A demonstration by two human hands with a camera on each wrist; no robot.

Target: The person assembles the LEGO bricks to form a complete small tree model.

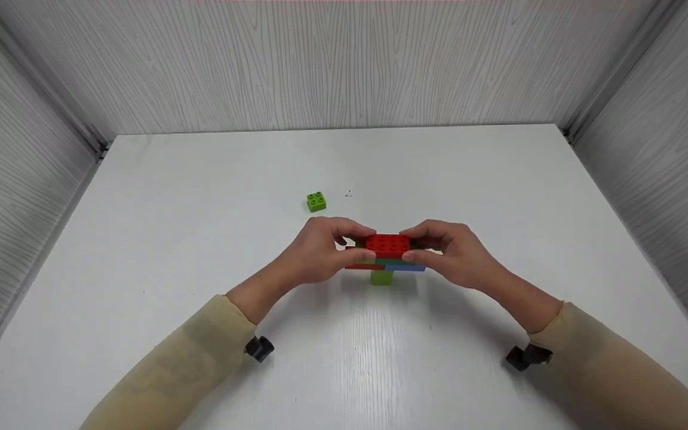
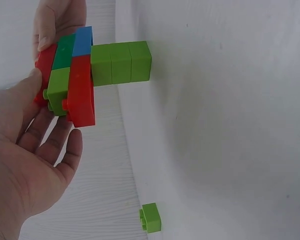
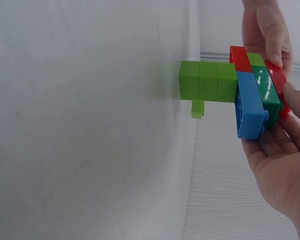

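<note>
A toy-brick tower stands on the table in front of me. Its stem is a column of three light green bricks [image 2: 121, 62]. Across the stem lie a red brick [image 2: 81, 95] and a blue brick [image 3: 251, 107] side by side. A light green brick [image 2: 58, 85] and a dark green brick [image 3: 267, 87] form the layer above. On top sits a red studded brick [image 1: 387, 245]. My left hand [image 1: 323, 251] pinches the left end of this top brick between thumb and fingers. At its right end, my right hand [image 1: 456, 254] pinches it likewise.
Behind the left hand, a loose light green brick [image 1: 316, 202] lies studs up on the white table [image 1: 200, 197]. Small dark specks dot the tabletop near it. Pale wood-grain panels [image 1: 344, 65] enclose the back and both sides.
</note>
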